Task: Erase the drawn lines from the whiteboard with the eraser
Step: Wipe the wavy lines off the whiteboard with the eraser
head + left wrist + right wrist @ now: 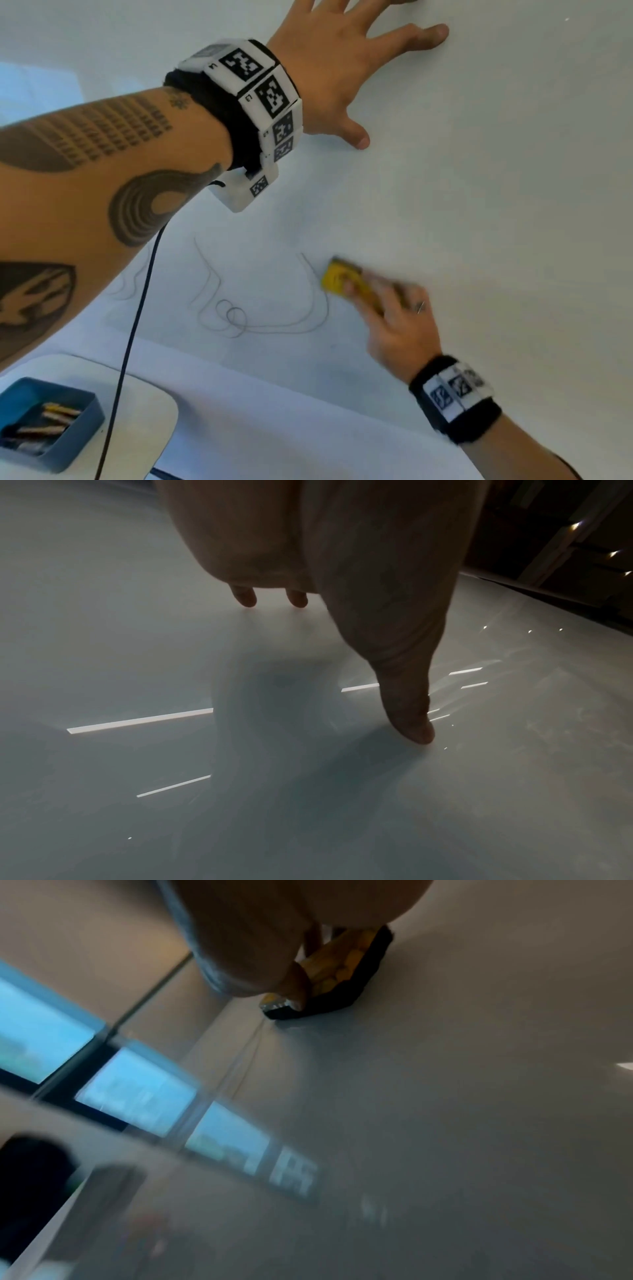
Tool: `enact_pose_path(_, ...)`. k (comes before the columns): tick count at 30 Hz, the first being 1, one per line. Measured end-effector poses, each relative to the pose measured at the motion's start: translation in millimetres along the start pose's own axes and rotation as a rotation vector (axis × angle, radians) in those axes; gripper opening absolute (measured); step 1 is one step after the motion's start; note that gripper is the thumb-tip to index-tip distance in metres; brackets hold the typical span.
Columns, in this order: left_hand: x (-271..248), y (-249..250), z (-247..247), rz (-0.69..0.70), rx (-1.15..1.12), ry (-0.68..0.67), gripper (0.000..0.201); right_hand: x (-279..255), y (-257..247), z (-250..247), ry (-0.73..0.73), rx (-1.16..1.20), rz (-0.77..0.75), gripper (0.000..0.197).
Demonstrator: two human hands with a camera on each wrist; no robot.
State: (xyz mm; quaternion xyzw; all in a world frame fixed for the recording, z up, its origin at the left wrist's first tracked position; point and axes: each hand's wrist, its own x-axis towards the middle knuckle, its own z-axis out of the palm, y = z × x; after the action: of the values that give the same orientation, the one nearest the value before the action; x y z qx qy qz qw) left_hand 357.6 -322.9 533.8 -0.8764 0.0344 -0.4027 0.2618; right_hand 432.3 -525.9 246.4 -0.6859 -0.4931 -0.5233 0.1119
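Note:
The whiteboard (479,171) fills most of the head view. Thin dark drawn lines (236,318) loop and curve across its lower middle. My right hand (394,308) grips a yellow eraser (339,279) with a black felt base and holds it against the board at the right end of the lines; it is motion-blurred. In the right wrist view the eraser (346,969) lies under my fingers, felt side on the board. My left hand (342,68) presses flat on the board above, fingers spread. The left wrist view shows the left hand (342,588) with its fingertips (416,731) on the board (137,642).
A blue tray (85,431) with several markers sits on a white surface at the lower left. A dark cable (137,325) hangs from my left wrist band across the lines. The board's lower edge (274,380) runs diagonally below the drawing.

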Motion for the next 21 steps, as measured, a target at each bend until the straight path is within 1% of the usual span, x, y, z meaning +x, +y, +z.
enact_pose_path(1,-0.3,-0.6,0.5,0.001,0.005,0.003,0.115,28.9,4.5,-1.3,0.090,-0.009,0.069,0.055)
enact_pose_path(2,-0.7,-0.7,1.3,0.004,0.011,0.005,0.115,52.5,6.1,-1.0,0.151,-0.006,0.122,0.056)
enact_pose_path(3,-1.4,-0.8,1.6,0.008,0.015,0.008,0.114,66.9,3.9,3.4,0.179,-0.004,0.140,0.055)
enact_pose_path(4,-1.8,-1.0,1.2,0.015,0.017,0.011,0.114,70.8,-1.8,8.6,0.175,-0.008,0.117,0.053)
enact_pose_path(5,-2.3,-1.9,1.0,0.024,0.020,0.015,0.113,62.8,-9.7,15.3,0.136,-0.008,0.067,0.051)
enact_pose_path(6,-2.8,-3.1,1.5,0.034,0.023,0.020,0.113,42.0,-18.4,23.3,0.062,0.003,-0.007,0.050)
enact_pose_path(8,-3.9,-5.4,2.0,0.040,0.034,0.025,0.113,-21.0,-31.8,37.3,-0.139,0.011,-0.183,0.047)
enact_pose_path(10,-2.6,-7.1,2.9,0.053,0.028,0.021,0.113,-77.0,-35.4,42.5,-0.323,0.011,-0.305,0.042)
enact_pose_path(12,-1.3,-8.4,3.5,0.055,0.021,0.023,0.113,-96.6,-31.2,44.1,-0.409,0.034,-0.367,0.039)
enact_pose_path(13,-0.5,-8.8,4.0,0.058,0.010,0.027,0.113,-91.4,-28.8,43.1,-0.409,0.058,-0.375,0.039)
enact_pose_path(14,0.0,-9.4,4.6,0.059,0.004,0.029,0.113,-76.8,-26.2,40.6,-0.375,0.070,-0.364,0.041)
enact_pose_path(16,-0.3,-8.9,5.2,0.065,0.017,0.015,0.113,-27.9,-24.1,32.0,-0.234,0.078,-0.301,0.044)
enact_pose_path(19,1.0,-10.0,4.9,0.065,0.024,0.016,0.113,52.4,-24.2,23.3,-0.040,0.074,-0.117,0.047)
enact_pose_path(21,3.4,-14.8,5.2,0.083,0.033,0.034,0.110,84.2,-30.0,28.1,0.040,0.085,-0.002,0.049)
